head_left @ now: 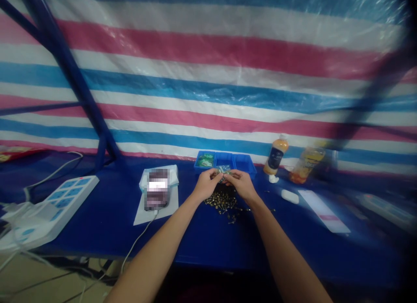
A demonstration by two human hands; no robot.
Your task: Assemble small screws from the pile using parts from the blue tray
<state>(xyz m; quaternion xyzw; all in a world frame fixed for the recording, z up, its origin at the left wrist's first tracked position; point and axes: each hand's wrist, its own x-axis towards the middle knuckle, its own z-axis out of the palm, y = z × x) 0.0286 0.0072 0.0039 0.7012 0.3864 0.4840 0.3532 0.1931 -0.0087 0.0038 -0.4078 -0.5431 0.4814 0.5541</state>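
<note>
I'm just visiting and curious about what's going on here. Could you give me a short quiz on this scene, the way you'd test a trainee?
1. Which compartment of the blue tray holds green packets: A left, B middle, or C right?
2. True or false: the left hand and the right hand pinch a small green packet between them.
3. What lies heaped on the blue table just below the hands?

Key: 1. A; 2. True; 3. small brass-coloured metal parts.
</note>
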